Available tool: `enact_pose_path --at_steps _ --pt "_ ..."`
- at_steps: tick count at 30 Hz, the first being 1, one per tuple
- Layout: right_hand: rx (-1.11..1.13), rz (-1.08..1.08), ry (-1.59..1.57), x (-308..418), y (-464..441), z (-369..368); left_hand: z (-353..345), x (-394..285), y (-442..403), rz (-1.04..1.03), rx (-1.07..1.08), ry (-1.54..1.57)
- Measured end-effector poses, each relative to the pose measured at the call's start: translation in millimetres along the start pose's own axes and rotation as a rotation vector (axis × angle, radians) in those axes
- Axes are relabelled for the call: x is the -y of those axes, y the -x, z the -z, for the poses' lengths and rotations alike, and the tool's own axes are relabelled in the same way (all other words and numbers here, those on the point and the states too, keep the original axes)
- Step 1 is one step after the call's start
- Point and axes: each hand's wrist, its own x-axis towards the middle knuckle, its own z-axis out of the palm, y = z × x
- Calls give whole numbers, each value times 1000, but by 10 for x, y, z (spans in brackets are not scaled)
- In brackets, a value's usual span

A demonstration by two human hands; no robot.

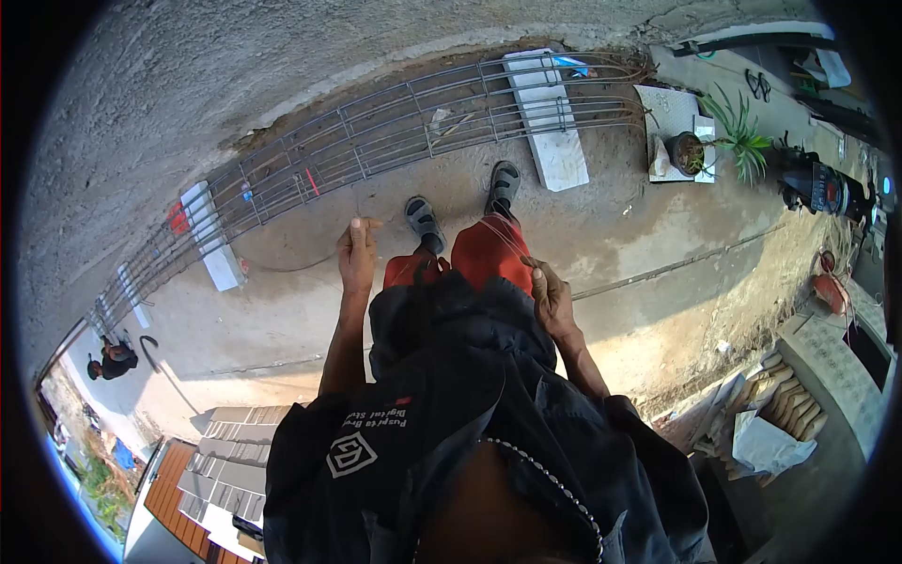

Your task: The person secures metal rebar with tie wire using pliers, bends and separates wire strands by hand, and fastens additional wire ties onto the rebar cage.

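My right hand (pixel 552 296) is closed in front of my right thigh, with thin wires (pixel 505 239) pinched between thumb and fingers. The wires stick out up and to the left across the red trousers. Off to the left, my left hand (pixel 357 252) is raised with thumb and fingers pressed together; whatever it pinches is too fine to make out. Beyond both hands lies a long cage of steel reinforcing bars (pixel 355 136) with square ties along it. It rests on white blocks (pixel 556 141), and neither hand touches it.
Another white block (pixel 212 240) props the cage farther left. A potted plant (pixel 689 153) stands past its right end, near a motorbike (pixel 827 193). Stacked sacks (pixel 789 404) lie at lower right. Another person (pixel 115 359) is at the far left end of the cage.
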Motion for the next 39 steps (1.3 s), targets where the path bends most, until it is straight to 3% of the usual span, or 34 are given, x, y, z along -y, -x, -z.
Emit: enact_pose_path --at_steps 3,5,7,9,11,13,16,19,20,23,27,29,30,31,32,33,34,35,38,39 --pt "103 -6 125 -279 -409 234 119 397 137 21 -235 -210" --pt "149 80 245 -742 -540 275 36 472 376 316 -393 -158" --pt "169 126 361 -1137 -611 215 102 960 629 512 -434 -249" --pt "221 72 427 -1387 -571 194 56 1384 944 598 -353 -473" --pt "221 34 459 -1468 -564 112 -70 1772 1237 547 -307 -713" --pt "214 -28 478 -1501 -551 28 -208 1951 1351 445 -210 -729" --pt "171 -112 490 -1589 -584 -101 -342 1858 1162 741 -178 -687" --pt "156 -141 511 -1672 -458 -249 -139 2014 992 848 -120 -613" --pt "159 -148 530 -1705 -452 -329 35 2360 1124 471 -120 -749" --pt "188 -197 526 -1673 -460 -571 202 2234 722 696 -256 -630" --pt "75 -361 396 -1744 -563 -907 577 2501 38 577 -285 -637" --pt "33 -447 414 -1755 -1089 -1043 822 2959 -335 616 -237 -563" --pt "115 -204 505 -2003 -1356 -1044 755 2995 -659 559 -212 -495" --pt "114 -256 440 -2088 -1705 -1139 729 3108 -888 597 -157 -342" --pt "117 -56 494 -2348 -2022 -1227 704 3220 -1116 645 -108 -193" --pt "73 -218 377 -2440 -2323 -1385 596 3282 -1337 573 -27 -206" --pt "77 -203 363 -2808 -2564 -1517 582 3388 -1519 645 72 -205" --pt "140 -275 331 -3113 -2801 -1631 537 3508 -1640 527 125 -321" --pt "146 -63 308 -3925 -3428 -2021 336 3805 -1908 212 237 -585" --pt "179 -108 394 -3953 -3611 -2091 267 3816 -1980 154 263 -622"
